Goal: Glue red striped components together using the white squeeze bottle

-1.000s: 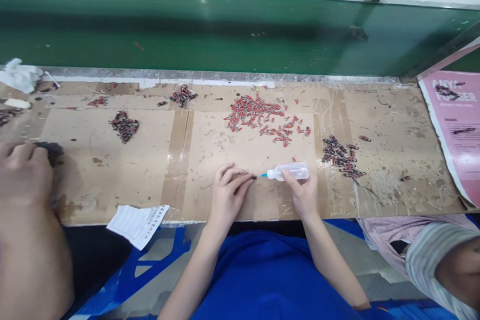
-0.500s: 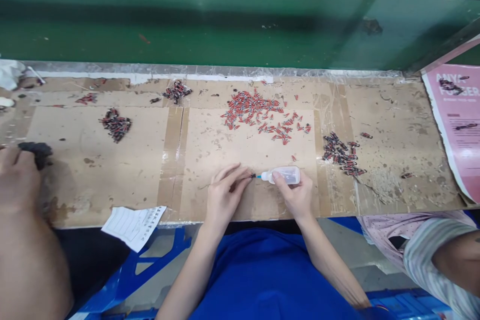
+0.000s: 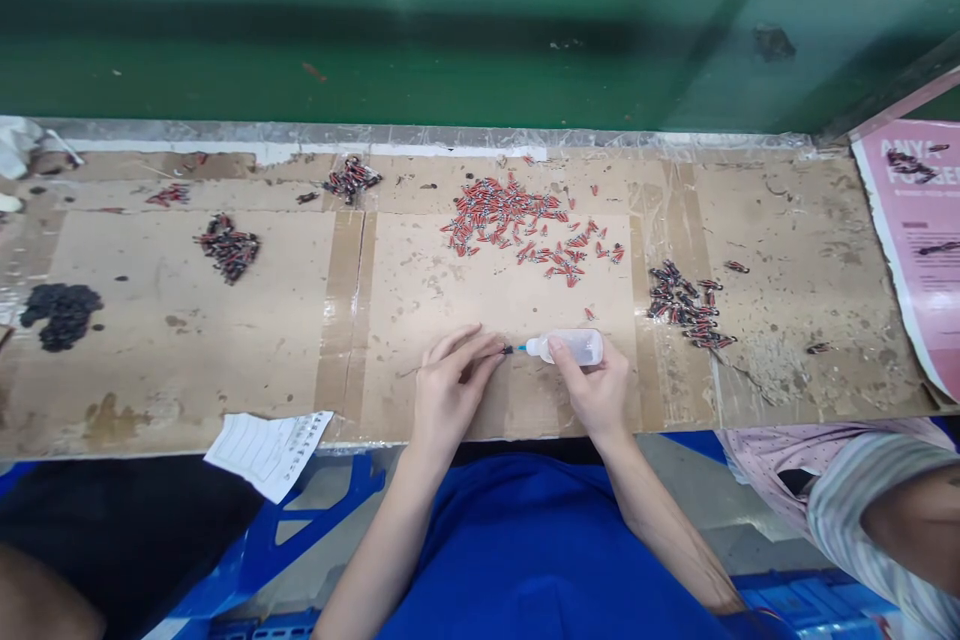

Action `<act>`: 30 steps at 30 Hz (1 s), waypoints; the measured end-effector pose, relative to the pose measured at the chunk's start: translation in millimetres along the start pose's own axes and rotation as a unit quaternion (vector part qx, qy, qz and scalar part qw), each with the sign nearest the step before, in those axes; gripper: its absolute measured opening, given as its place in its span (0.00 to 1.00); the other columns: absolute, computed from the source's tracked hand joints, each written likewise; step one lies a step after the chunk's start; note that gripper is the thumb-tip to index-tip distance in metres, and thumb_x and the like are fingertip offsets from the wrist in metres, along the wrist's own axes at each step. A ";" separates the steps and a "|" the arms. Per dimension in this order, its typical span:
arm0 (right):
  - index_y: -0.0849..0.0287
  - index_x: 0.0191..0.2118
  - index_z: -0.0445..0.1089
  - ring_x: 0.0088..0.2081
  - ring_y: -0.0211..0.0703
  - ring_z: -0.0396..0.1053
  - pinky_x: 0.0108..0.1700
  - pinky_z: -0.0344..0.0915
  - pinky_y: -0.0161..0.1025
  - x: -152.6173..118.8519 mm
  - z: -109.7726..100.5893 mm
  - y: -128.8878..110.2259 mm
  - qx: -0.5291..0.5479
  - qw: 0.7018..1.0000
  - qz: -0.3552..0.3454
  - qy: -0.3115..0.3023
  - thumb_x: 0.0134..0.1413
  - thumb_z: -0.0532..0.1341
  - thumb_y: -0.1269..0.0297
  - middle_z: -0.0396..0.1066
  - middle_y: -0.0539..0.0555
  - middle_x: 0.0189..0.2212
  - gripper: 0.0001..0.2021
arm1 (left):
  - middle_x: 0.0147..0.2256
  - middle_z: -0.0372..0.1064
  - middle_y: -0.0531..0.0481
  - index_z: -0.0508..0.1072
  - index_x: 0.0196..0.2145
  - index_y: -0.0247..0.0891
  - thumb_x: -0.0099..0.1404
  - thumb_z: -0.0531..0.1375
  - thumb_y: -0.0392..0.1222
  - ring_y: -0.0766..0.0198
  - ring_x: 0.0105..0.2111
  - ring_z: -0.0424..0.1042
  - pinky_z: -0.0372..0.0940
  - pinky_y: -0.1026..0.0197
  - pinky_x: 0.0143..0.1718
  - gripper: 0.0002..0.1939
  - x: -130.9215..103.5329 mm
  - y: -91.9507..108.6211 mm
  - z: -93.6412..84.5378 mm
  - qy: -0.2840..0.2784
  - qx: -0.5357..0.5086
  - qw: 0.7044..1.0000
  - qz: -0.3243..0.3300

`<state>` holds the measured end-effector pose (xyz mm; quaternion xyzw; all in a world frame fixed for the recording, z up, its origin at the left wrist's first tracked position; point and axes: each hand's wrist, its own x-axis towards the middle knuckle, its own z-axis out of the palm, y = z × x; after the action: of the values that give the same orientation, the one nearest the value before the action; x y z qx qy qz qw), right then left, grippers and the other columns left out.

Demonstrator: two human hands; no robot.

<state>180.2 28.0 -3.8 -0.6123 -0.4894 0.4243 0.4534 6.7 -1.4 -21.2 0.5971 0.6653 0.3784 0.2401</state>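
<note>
My left hand [image 3: 456, 378] rests near the table's front edge, its thumb and fingertips pinched on a small dark piece [image 3: 508, 350]. The piece is too small to make out well. My right hand [image 3: 602, 388] is closed round a clear squeeze bottle [image 3: 574, 347] with a white cap, lying level. Its thin blue nozzle points left, its tip right by the dark piece. Beyond my hands spreads a heap of small red parts with metallic ends [image 3: 502, 210]. To the right lies a pile of red-and-black pieces [image 3: 684, 305].
More red-and-black piles [image 3: 229, 248] lie left, with black bits [image 3: 61, 315] farther over. A paper slip [image 3: 270, 450] overhangs the front edge. Pink printed paper [image 3: 919, 250] covers the right end. A green panel [image 3: 450, 40] stands behind. Other people sit on both sides.
The nozzle has shifted slightly to the right with my right hand. At the left, another person's hand has left the black bits. The view has moved slightly.
</note>
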 end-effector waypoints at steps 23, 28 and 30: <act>0.59 0.38 0.73 0.29 0.46 0.74 0.32 0.70 0.41 -7.7 -9.4 -5.8 -0.089 0.996 -0.020 -0.014 0.46 0.67 0.52 0.77 0.55 0.30 0.17 | 0.37 0.80 0.49 0.80 0.36 0.43 0.63 0.63 0.43 0.57 0.42 0.78 0.72 0.51 0.49 0.06 -0.7 3.7 -1.2 0.043 -0.007 0.999 0.003; 0.59 0.51 0.69 0.42 0.54 0.72 0.44 0.68 0.49 -8.4 -26.8 -14.0 -0.278 0.955 -0.092 0.054 0.48 0.65 0.47 0.75 0.60 0.42 0.28 | 0.36 0.80 0.49 0.80 0.35 0.41 0.60 0.64 0.43 0.59 0.37 0.79 0.74 0.54 0.45 0.07 0.7 3.8 -7.3 0.073 -0.108 0.988 -0.080; 0.59 0.47 0.72 0.47 0.55 0.68 0.50 0.64 0.52 1.2 -35.1 -14.9 -0.318 0.935 -0.128 0.085 0.54 0.62 0.49 0.74 0.61 0.44 0.21 | 0.35 0.80 0.48 0.80 0.34 0.39 0.58 0.65 0.44 0.59 0.37 0.79 0.75 0.56 0.44 0.08 1.3 6.4 -7.7 0.088 -0.147 0.979 -0.107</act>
<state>211.0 26.0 18.5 -0.6901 -0.6332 0.1310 0.3250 4.5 -1.8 -11.3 0.4448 0.6809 0.4952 0.3054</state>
